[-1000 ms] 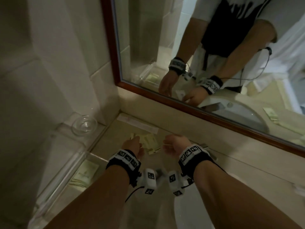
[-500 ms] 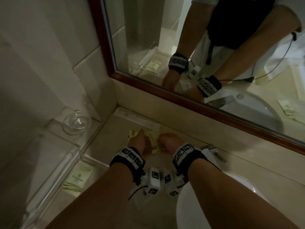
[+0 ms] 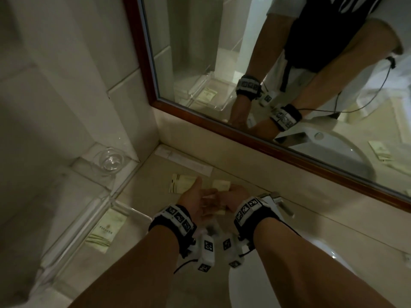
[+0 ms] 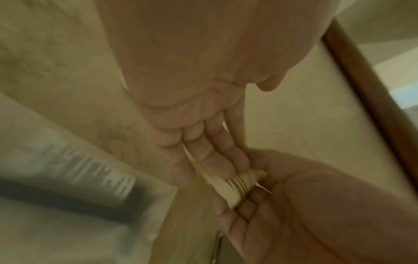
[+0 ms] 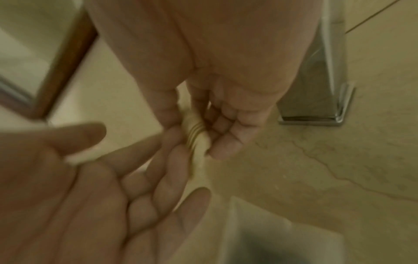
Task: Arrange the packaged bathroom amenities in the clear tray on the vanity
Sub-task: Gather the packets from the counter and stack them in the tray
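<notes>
My right hand [image 3: 224, 196] pinches a small cream packet [image 5: 196, 141] with gold stripes between thumb and curled fingers, just above the vanity. My left hand [image 3: 206, 196] is flat, its straight fingers [image 4: 217, 157] lying against the same packet [image 4: 230, 189]. Two more cream packets [image 3: 181, 183] [image 3: 221, 184] lie on the counter just beyond the hands. A long white packet [image 3: 183, 161] lies along the back wall. The clear tray [image 3: 135, 213] stands to the left with one printed packet [image 3: 106, 230] flat in it.
A glass bowl [image 3: 111, 161] sits on the raised ledge at the far left. The chrome tap [image 3: 278, 201] stands right beside my right wrist, and the white basin [image 3: 315, 263] lies below it. A wood-framed mirror [image 3: 222, 127] runs along the back wall.
Both hands dipped to the packets by the back wall and then came together. My right hand now holds one packet off the counter, with the left fingers against it.
</notes>
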